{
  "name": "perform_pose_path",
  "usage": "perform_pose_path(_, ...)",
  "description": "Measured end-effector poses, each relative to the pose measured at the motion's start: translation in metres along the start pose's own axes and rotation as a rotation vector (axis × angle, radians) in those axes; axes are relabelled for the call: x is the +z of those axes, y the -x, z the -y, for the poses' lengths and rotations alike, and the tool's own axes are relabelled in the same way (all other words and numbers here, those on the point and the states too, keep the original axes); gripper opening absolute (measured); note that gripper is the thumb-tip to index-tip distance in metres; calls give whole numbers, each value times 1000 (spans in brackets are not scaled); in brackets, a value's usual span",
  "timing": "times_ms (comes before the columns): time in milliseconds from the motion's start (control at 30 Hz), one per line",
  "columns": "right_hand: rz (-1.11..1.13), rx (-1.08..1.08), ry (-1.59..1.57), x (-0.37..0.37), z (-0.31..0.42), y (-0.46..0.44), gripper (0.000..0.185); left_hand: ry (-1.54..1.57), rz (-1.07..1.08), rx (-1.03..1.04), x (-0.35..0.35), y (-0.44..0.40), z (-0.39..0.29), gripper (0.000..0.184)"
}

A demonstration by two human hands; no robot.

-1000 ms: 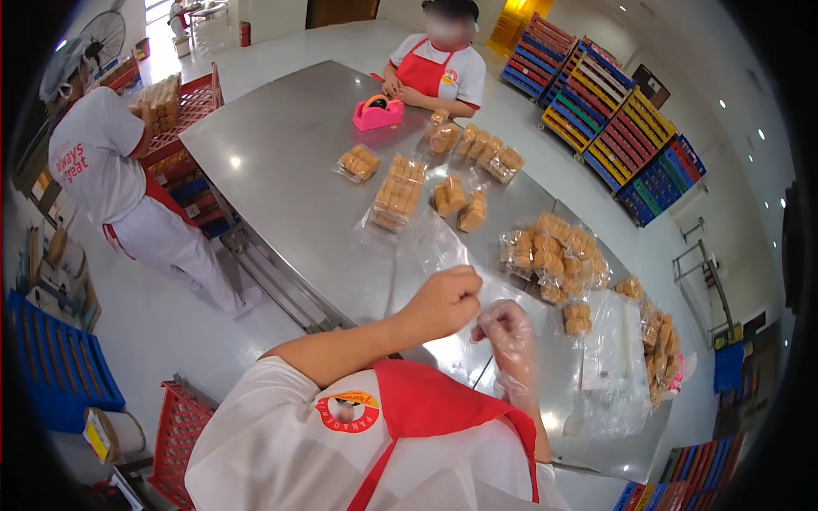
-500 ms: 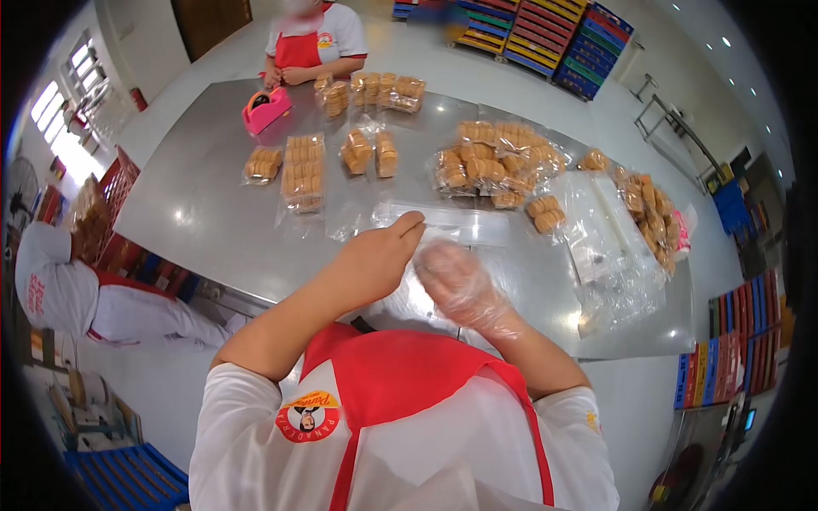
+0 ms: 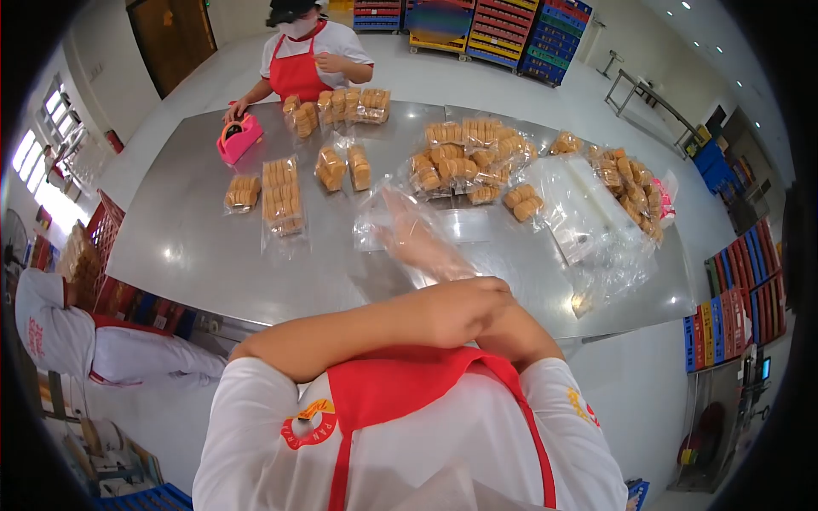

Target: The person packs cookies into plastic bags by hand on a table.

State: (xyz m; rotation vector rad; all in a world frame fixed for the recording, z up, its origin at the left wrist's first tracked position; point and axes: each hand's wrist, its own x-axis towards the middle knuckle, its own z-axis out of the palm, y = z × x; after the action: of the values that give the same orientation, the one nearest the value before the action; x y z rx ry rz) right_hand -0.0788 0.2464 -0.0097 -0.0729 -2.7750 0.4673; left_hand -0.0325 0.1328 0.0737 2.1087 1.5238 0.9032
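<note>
My right hand [image 3: 417, 243] is stretched out inside loose clear plastic [image 3: 366, 223] above the steel table [image 3: 204, 264], its fingers and thumb apart. My bare left hand [image 3: 479, 308] crosses over and is wrapped round my right forearm near the wrist; some of its fingers are hidden. Beyond my right hand are small packs of round biscuits [image 3: 331, 168] and a heap of packs [image 3: 464, 162]. A longer pack [image 3: 282, 196] and a small pack [image 3: 243, 193] lie to the left. Flat clear bags [image 3: 588, 213] are spread on the right, by a single pack [image 3: 523, 202].
A masked co-worker [image 3: 302, 64] stands across the table, one hand by a pink tape dispenser [image 3: 239, 140]. Another co-worker [image 3: 51, 324] is at the left beside crates. More packs [image 3: 630, 187] lie at the right end; stacked crates [image 3: 741, 281] stand beyond.
My right hand has moved forward and spread within clear plastic. My left hand has gone from near its fingers to the right forearm. The co-worker opposite has reached toward the dispenser. The view has shifted.
</note>
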Motion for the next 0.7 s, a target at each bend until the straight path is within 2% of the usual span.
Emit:
perform_pose_path(33,66,-83,-246,-9,-5,7,64,193,-125,114,-12,17,9,47)
perform_pose_path(67,131,-164,-491,-22,-14,16,68,171,-357,-113,-26,31,13,47)
perform_pose_path(100,145,-171,-591,-29,-12,24,73,149,-579,-345,-42,46,17,47)
perform_pose_path(133,159,-176,-692,-36,-9,32,77,-126,-856,-359,-50,61,41,44)
perform_pose_path(200,107,-48,-595,-45,12,48,88,-553,-1060,-473,-54,80,96,31)
perform_pose_path(300,205,-33,-768,-53,24,53,103,167,-797,-772,-45,98,115,20)
perform_pose_path(400,288,66,-822,-69,36,67,110,191,-1007,-647,-28,102,122,20)
perform_pose_path(433,313,98,-818,-77,35,74,111,231,-1051,-673,-30,107,123,20)
perform_pose_path(533,386,152,-894,-95,10,119,96,355,-1172,-753,-46,126,129,18)
perform_pose_path(600,446,222,-774,-115,10,121,91,459,-1223,-818,-46,128,130,18)
perform_pose_path(633,471,268,-724,-118,13,125,88,478,-1183,-828,-41,125,132,18)
perform_pose_path(700,192,-190,-408,-67,-18,125,90,512,-1096,-833,-27,103,134,18)
